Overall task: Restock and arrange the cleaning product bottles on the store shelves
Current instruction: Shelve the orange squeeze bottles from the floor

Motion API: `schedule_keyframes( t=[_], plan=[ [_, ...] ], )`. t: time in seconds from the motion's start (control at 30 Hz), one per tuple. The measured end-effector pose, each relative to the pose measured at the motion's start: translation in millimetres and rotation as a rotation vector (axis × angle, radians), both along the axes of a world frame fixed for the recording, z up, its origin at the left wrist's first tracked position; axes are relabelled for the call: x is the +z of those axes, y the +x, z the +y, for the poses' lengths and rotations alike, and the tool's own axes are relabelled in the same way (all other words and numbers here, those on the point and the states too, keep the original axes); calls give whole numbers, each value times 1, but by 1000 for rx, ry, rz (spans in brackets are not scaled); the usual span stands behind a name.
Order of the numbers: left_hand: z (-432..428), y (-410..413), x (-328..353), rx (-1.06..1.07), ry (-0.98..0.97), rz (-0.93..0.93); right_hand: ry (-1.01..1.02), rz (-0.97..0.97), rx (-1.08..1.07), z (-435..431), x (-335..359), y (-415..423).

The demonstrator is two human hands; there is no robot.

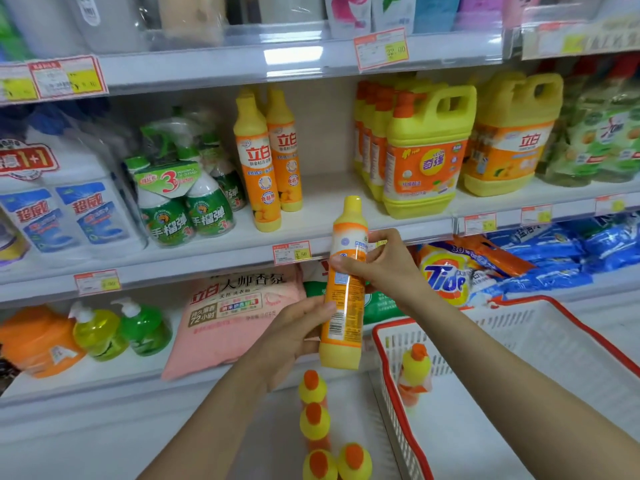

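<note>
I hold a slim yellow and orange dish soap bottle point(344, 289) upright in front of the middle shelf point(214, 261), its barcode side toward me. My left hand point(294, 336) grips its lower part from the left. My right hand point(382, 268) grips its middle from the right. Two matching bottles point(268, 157) stand on the middle shelf, with a bare gap to their right. Several more bottles point(315, 424) with orange caps stand on the floor below my hands. One bottle point(414, 375) stands inside the white basket point(450, 358) with a red rim at the lower right.
Yellow handled jugs point(426, 150) fill the middle shelf to the right of the gap. Green spray bottles point(183, 202) and white detergent jugs point(65, 209) stand to the left. On the bottom shelf lie a pink powder bag point(235, 313), green pump bottles point(121, 330) and Tide bags point(450, 275).
</note>
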State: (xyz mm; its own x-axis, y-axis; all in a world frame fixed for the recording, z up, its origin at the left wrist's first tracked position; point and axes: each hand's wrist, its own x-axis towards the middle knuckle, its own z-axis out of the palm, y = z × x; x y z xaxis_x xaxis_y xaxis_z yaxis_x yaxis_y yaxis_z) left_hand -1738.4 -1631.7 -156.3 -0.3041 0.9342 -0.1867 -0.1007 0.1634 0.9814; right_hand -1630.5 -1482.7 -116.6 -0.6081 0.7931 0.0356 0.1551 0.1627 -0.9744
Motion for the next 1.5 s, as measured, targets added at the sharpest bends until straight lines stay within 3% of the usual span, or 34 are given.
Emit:
schedule_keyframes(
  t=[0.17, 0.27, 0.37, 0.47, 0.53, 0.67, 0.7, 0.83, 1.0, 1.23, 1.37, 1.5],
  plan=[
    [-3, 2, -6, 38, -25, -20, 95, -90, -8, -3, -7, -4],
    [-5, -2, -6, 84, -25, -55, -34, -14, 141, -4, -4, 0],
    [-9, -4, -8, 71, -18, 4, -164, 98, 288, -4, -7, 2],
    [-12, -5, -7, 190, -7, 83, -182, 123, 402, -7, -8, -3],
    [-13, -4, -8, 293, -29, 257, -101, 89, 381, -11, -4, -9],
    [-19, 0, -8, 442, -282, 816, -38, 134, 215, -12, -8, -22],
    [-20, -2, -7, 444, -298, 859, -43, 156, 225, -13, -11, -25],
    [-28, -20, -10, 344, -71, 517, -61, 246, 350, -22, -21, -35],
    [-50, -40, -29, 409, 98, 413, 29, 236, 496, -47, -35, -55],
    [-85, -54, -75, 446, 25, 487, 83, 75, 644, -78, -83, -70],
    [-106, -47, -126, 448, -138, 488, 135, -163, 756, -72, -116, -66],
    [-125, -37, -181, 368, -309, 567, 389, -403, 594, -51, -160, -53]
  ],
)
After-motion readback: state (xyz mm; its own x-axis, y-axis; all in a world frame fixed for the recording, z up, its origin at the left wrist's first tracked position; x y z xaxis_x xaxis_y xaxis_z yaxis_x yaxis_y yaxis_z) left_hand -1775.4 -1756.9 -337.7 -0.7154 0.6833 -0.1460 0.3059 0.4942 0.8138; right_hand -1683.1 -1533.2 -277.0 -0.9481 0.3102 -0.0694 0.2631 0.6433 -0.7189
